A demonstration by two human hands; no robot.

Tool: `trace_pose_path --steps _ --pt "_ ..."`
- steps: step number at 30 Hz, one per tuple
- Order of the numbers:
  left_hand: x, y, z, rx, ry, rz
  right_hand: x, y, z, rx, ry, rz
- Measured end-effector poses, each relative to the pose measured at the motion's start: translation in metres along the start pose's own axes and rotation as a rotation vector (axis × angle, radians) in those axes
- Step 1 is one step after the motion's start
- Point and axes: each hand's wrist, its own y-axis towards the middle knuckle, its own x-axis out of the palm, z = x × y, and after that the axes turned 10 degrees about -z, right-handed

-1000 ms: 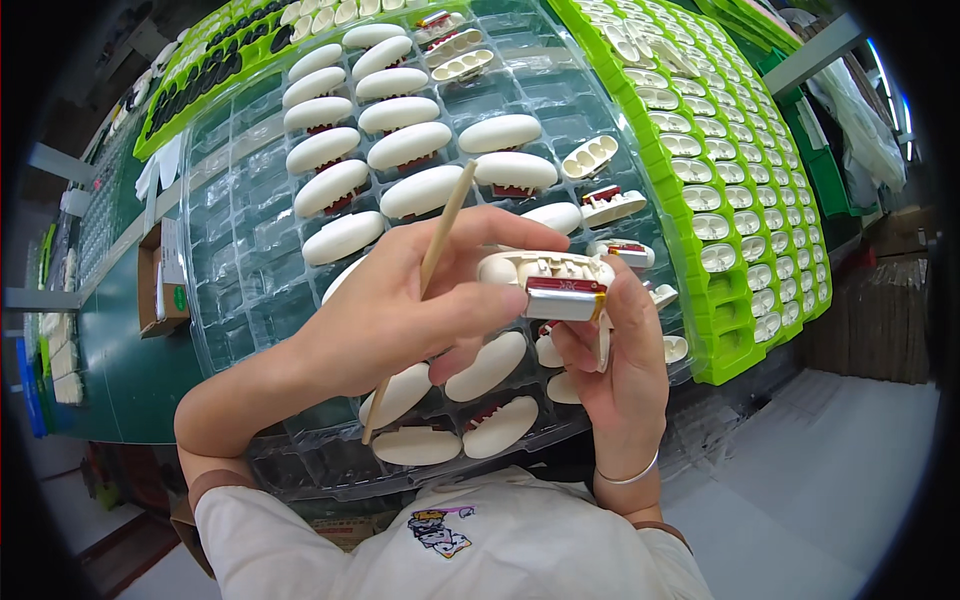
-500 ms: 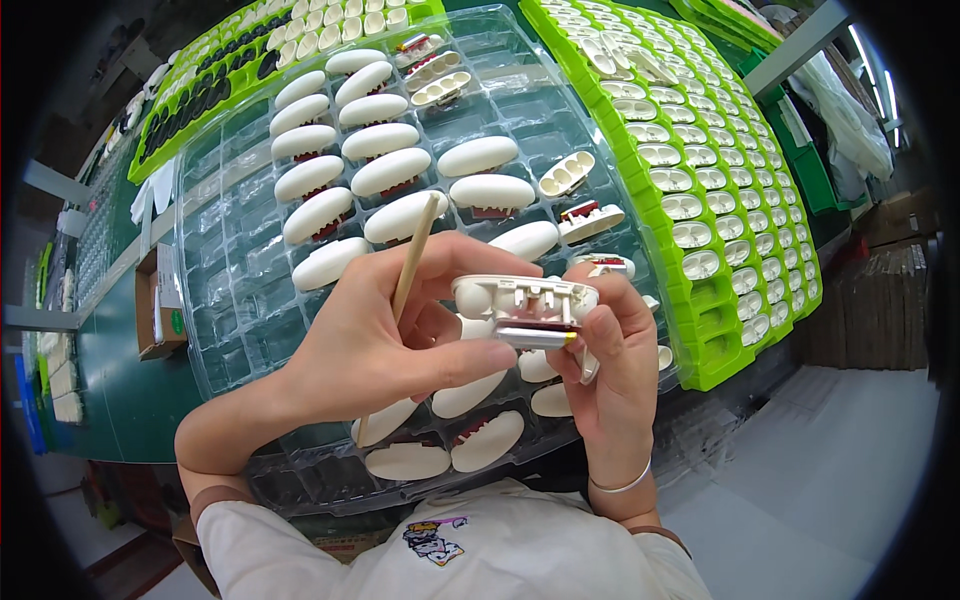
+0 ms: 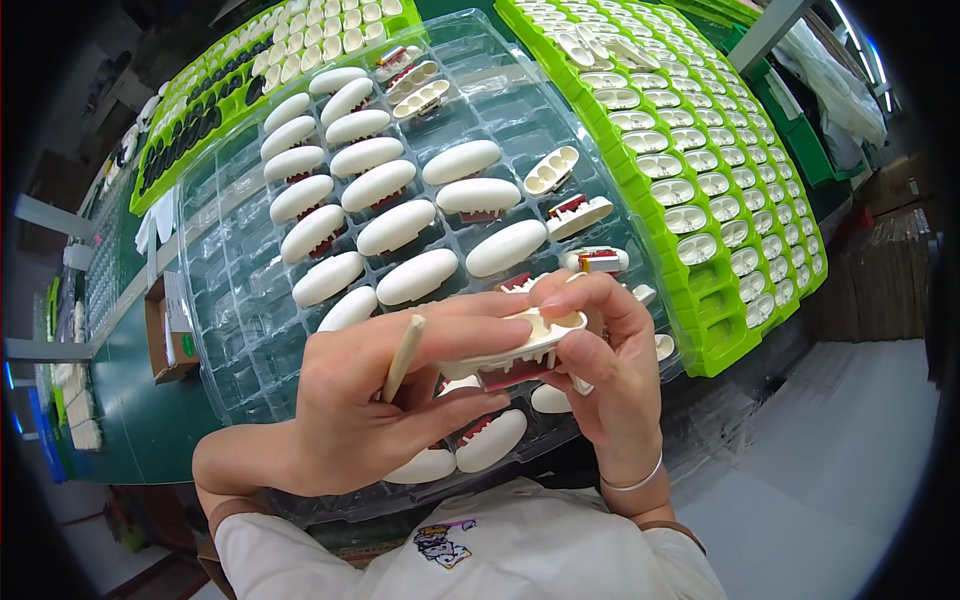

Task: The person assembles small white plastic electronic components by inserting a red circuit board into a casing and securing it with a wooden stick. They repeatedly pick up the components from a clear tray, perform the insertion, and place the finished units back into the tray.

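- White, elongated plastic casing point(image 3: 543, 336), recessed face up, slightly tilted, held between left hand point(image 3: 365, 395) and right hand point(image 3: 617, 375).
- Dark red part point(image 3: 512, 374) under the casing.
- Slim tan wooden stick point(image 3: 403, 357), slanting upward from the left hand's grip.

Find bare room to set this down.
Free in the clear plastic tray: left pockets beside the brown cardboard box; upper-right pockets bordering the lime-green plastic tray. Crowded: middle columns of white oval shells, and around left hand and right hand.
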Motion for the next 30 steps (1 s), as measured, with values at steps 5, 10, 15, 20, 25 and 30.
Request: trace_pose_path --steps 5,10,15,20,25,30 --pt "0.007 0.003 -0.005 -0.009 -0.296 0.126 0.003 -0.003 -0.002 -0.022 0.028 0.013" --pt "-0.001 0.008 0.003 -0.166 -0.458 0.065 0.005 -0.002 -0.004 -0.076 -0.014 0.006" --pt "-0.004 0.011 0.001 -0.253 -0.604 0.07 0.0 -0.001 0.003 -0.046 0.049 0.069" --pt "-0.003 0.015 -0.003 -0.321 -0.588 0.109 0.001 0.001 0.006 -0.017 0.063 0.14" --pt "-0.005 0.013 -0.008 -0.379 -0.599 0.079 -0.001 0.001 0.007 -0.008 0.031 0.154" --pt "-0.007 0.014 -0.009 -0.413 -0.74 0.05 -0.002 0.001 0.006 0.026 -0.052 0.128"
